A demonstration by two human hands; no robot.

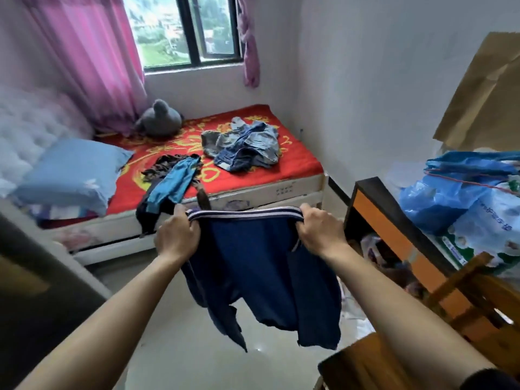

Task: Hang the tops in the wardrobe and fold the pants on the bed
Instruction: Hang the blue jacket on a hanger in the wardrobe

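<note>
I hold a dark blue garment (261,274) with a white-striped band along its top edge, hanging in the air in front of the bed (284,190). My left hand (176,235) grips the band's left end and my right hand (319,230) grips its right end, stretching it flat. On the red bedcover lies a heap of denim clothes (244,146) near the far right. A light blue and dark garment (171,184) drapes over the bed's near edge.
A blue pillow (73,173) and a grey plush toy (160,119) lie at the bed's left. A dark and orange cabinet (394,220) with blue plastic bags (461,190) stands at right, wooden furniture (478,294) in front of it. Pale floor below.
</note>
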